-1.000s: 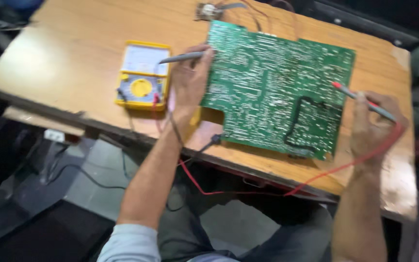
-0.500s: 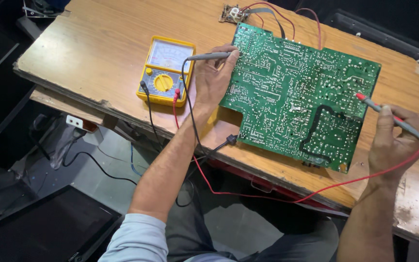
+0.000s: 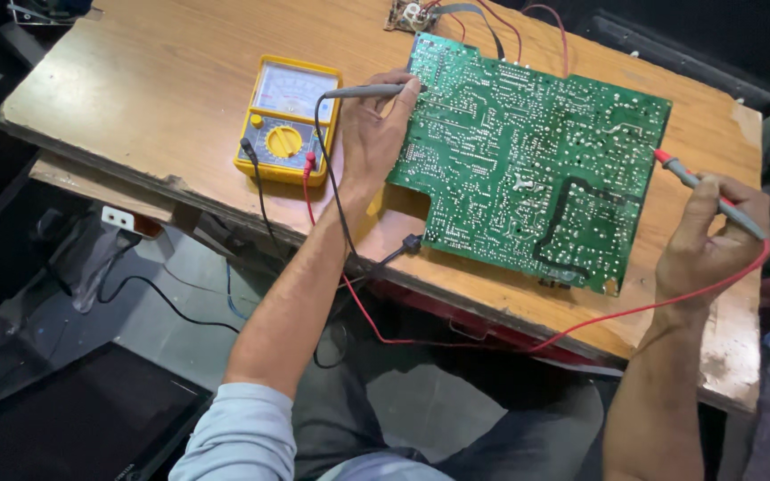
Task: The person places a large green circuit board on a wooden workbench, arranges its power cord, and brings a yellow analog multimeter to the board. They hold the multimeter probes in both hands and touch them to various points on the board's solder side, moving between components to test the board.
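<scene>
A large green circuit board (image 3: 528,169) lies solder side up on a wooden table (image 3: 153,89). My left hand (image 3: 376,134) rests at the board's left edge and grips a grey probe with a black lead (image 3: 363,91), its tip pointing left, away from the board. My right hand (image 3: 710,236) is at the board's right edge and holds a grey probe with a red tip (image 3: 701,185), the tip close to the board's right edge. A yellow analogue multimeter (image 3: 289,120) lies left of my left hand, with both leads plugged in.
A red lead (image 3: 581,328) loops below the table's front edge. A small board with red wires (image 3: 410,14) sits at the far edge. A white socket strip (image 3: 118,217) and black cables lie under the table. A dark screen (image 3: 73,419) rests on the floor.
The view has shifted, so the table appears lower and further right in the frame. Both hands keep the same grip on their probes at the board's two edges.
</scene>
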